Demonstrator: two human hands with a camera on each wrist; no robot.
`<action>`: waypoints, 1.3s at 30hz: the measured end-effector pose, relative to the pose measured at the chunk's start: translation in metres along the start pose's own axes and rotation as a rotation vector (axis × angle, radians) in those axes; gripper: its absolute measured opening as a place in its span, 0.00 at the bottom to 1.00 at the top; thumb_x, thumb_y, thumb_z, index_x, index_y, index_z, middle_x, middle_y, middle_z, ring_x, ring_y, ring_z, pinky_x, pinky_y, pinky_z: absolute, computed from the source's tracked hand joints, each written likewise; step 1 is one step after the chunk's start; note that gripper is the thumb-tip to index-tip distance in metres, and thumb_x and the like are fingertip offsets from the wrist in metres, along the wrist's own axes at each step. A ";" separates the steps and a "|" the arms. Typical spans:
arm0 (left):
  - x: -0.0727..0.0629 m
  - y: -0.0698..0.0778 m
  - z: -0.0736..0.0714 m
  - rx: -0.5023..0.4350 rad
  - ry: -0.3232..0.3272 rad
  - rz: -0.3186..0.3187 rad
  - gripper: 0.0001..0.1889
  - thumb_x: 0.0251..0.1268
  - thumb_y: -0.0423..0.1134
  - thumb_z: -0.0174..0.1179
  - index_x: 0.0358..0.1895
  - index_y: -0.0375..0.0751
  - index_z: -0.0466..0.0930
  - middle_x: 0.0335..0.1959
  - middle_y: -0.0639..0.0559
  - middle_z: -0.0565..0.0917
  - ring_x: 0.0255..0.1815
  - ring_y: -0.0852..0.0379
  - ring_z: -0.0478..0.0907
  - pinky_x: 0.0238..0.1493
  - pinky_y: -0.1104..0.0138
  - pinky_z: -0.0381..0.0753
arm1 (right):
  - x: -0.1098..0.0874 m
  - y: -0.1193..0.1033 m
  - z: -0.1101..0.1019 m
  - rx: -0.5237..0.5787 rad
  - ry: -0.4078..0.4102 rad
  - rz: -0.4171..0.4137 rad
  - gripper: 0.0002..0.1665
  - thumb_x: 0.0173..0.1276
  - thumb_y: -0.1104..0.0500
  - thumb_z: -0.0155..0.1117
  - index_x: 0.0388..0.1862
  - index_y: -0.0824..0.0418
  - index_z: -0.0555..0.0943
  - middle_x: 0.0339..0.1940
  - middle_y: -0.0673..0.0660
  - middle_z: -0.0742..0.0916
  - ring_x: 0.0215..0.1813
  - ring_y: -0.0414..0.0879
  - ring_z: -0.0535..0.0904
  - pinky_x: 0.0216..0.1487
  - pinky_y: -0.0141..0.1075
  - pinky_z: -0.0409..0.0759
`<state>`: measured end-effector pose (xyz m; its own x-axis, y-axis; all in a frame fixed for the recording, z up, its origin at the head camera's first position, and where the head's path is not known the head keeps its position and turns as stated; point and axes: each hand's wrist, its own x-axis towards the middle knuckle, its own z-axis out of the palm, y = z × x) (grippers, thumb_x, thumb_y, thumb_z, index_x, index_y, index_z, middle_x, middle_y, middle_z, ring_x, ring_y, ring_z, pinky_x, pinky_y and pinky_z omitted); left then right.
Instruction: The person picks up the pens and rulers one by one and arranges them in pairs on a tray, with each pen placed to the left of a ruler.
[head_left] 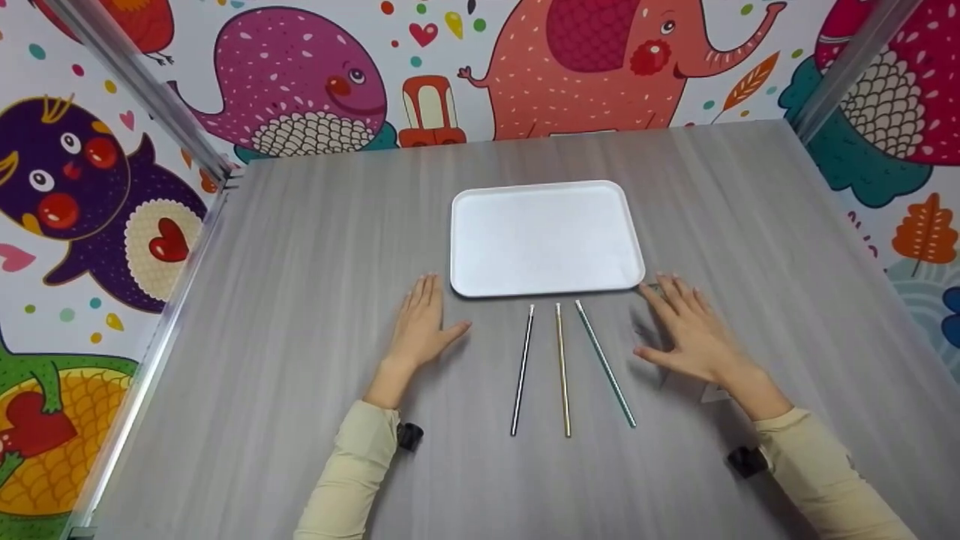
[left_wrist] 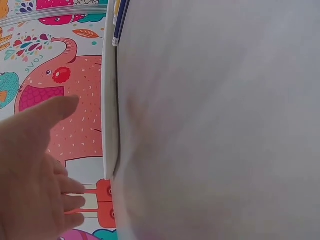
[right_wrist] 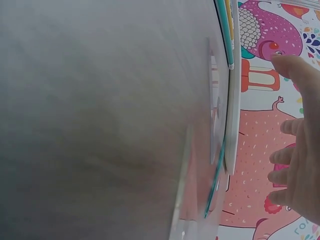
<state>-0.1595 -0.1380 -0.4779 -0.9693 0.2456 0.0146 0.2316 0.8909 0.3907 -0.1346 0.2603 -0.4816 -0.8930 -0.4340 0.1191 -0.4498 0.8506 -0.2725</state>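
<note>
Three pencils lie side by side on the table: a dark blue one (head_left: 522, 371), a gold one (head_left: 562, 371) and a teal one (head_left: 606, 365). Their white ends point at a white tray (head_left: 546, 240) just beyond them. My left hand (head_left: 421, 322) is left of the pencils, near the tray's front left corner, fingers straight and thumb out. On the other side, my right hand (head_left: 694, 334) is spread by the front right corner. Beneath it, partly hidden, lies a clear flat thing (right_wrist: 182, 195) with a teal strip (right_wrist: 215, 180); its kind is unclear. Neither hand holds anything.
The grey wood-grain table (head_left: 315, 247) is bounded by walls with cartoon animals, such as a pink elephant (head_left: 585, 82) at the back. Metal posts (head_left: 142, 82) stand at the rear corners. A dark wrist device (head_left: 409, 436) sits at each sleeve cuff.
</note>
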 end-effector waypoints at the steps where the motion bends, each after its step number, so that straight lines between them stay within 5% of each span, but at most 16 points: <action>1: 0.001 0.001 0.000 -0.009 0.004 0.005 0.46 0.57 0.55 0.57 0.67 0.24 0.47 0.68 0.30 0.52 0.70 0.39 0.46 0.69 0.52 0.46 | 0.000 0.000 0.000 0.001 -0.001 0.000 0.55 0.51 0.35 0.63 0.71 0.57 0.53 0.70 0.68 0.57 0.69 0.66 0.48 0.63 0.62 0.50; 18: 0.015 -0.003 0.007 -0.022 -0.012 0.049 0.41 0.59 0.52 0.57 0.66 0.24 0.52 0.66 0.31 0.57 0.69 0.39 0.50 0.69 0.53 0.49 | -0.003 0.003 0.004 0.012 0.012 -0.014 0.55 0.51 0.35 0.63 0.70 0.59 0.55 0.69 0.69 0.59 0.68 0.68 0.50 0.61 0.64 0.51; 39: 0.035 -0.013 0.003 -0.015 -0.032 0.014 0.41 0.58 0.51 0.59 0.66 0.25 0.54 0.66 0.33 0.59 0.68 0.41 0.53 0.69 0.54 0.50 | 0.002 -0.006 0.000 -0.008 -0.010 -0.020 0.54 0.51 0.34 0.61 0.69 0.63 0.56 0.69 0.69 0.57 0.69 0.66 0.48 0.63 0.62 0.50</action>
<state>-0.1965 -0.1399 -0.4850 -0.9628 0.2700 -0.0096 0.2433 0.8818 0.4041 -0.1337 0.2547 -0.4802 -0.8838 -0.4537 0.1147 -0.4674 0.8441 -0.2627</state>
